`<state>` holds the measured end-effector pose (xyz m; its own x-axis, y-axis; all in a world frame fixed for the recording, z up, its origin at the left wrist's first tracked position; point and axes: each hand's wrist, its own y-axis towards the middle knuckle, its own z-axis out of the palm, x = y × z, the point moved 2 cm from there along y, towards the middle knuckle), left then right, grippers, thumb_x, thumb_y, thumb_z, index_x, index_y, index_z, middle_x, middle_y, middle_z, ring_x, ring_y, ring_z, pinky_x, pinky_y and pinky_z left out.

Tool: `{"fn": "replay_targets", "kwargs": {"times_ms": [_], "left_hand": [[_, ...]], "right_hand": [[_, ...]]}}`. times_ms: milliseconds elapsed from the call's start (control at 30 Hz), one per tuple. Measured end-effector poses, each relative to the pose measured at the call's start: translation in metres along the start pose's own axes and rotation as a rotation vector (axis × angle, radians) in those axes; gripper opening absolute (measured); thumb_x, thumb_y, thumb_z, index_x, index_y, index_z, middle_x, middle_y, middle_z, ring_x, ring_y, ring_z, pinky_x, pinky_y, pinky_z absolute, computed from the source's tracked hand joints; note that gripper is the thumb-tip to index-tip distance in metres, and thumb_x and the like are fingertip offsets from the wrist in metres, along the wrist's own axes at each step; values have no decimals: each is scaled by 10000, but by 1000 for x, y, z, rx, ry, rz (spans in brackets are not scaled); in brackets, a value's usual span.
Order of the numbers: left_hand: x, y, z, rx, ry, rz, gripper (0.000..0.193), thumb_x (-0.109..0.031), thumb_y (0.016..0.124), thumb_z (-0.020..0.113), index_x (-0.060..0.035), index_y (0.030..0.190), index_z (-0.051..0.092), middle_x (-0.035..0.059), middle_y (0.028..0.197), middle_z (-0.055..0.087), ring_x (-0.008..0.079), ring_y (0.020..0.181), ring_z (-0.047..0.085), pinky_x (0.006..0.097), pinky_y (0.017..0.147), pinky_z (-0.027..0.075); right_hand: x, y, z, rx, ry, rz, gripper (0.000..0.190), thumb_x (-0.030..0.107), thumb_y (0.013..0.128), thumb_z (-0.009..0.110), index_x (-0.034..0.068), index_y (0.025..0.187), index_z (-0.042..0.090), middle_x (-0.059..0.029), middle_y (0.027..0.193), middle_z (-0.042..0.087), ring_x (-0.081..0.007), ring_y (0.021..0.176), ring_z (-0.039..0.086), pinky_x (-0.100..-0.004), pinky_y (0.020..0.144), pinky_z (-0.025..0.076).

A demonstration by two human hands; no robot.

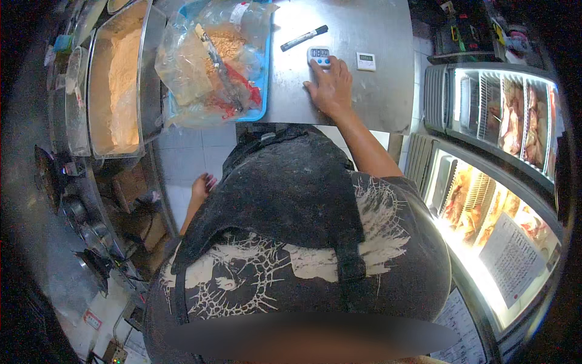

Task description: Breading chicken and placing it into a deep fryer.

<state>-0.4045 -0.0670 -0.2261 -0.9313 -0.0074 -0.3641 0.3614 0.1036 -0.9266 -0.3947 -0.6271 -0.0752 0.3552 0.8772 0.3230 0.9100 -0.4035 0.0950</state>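
Note:
My right hand (333, 90) reaches over the stainless steel table (295, 100), fingers spread. Its fingertips touch the lower edge and buttons of a white digital timer (319, 53) with blue buttons, which lies flat with its display lit up in digits. Just right of that hand lies a smaller white digital device (365, 61) with a little screen. A black-and-white marker pen (304, 38) rests slantwise above the timer. Low at my side hangs my left hand (203, 185), apart from everything, its fingers loosely curled and nothing seen in it.
A blue tray (261, 107) holds plastic bags of crumbs (227, 43) and a dark-handled tool (223, 73). Left of it stands a deep tub of pale powder (125, 91). Lit display fridges (504, 113) with meat line the right side; a handwritten sheet (514, 259) hangs on one.

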Motion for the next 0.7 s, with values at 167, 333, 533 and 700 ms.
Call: {"fn": "replay_targets", "kwargs": {"times_ms": [167, 333, 533, 700], "left_hand": [[30, 15, -53, 14, 423, 213, 425, -190, 972, 483, 16, 1340, 428, 159, 1188, 577, 288, 1016, 611, 388, 826, 549], [25, 12, -32, -95, -207, 41, 422, -179, 971, 468, 32, 1334, 418, 191, 1234, 541, 313, 1082, 574, 406, 885, 530], [3, -19, 3, -18, -134, 57, 379, -266, 951, 517, -50, 1262, 492, 100, 1221, 575, 260, 1080, 583, 422, 837, 505], [0, -22, 8, -22, -79, 37, 352, -294, 937, 548, -83, 1216, 512, 73, 1177, 606, 248, 1052, 599, 409, 797, 501]], "right_hand": [[1, -1, 1, 14, -8, 0, 542, 334, 777, 712, 198, 1284, 578, -218, 1382, 386, -410, 1268, 357, -530, 1037, 309], [2, -1, -3, -13, 0, -29, 562, 355, 767, 723, 204, 1288, 576, -221, 1371, 390, -407, 1264, 355, -518, 1038, 307], [1, -5, -6, -30, -2, -44, 633, 389, 754, 741, 203, 1321, 532, -210, 1386, 357, -369, 1235, 356, -514, 958, 343], [1, -6, -5, 4, -58, -40, 668, 399, 753, 742, 210, 1347, 502, -203, 1370, 359, -367, 1235, 352, -506, 960, 342]]}}
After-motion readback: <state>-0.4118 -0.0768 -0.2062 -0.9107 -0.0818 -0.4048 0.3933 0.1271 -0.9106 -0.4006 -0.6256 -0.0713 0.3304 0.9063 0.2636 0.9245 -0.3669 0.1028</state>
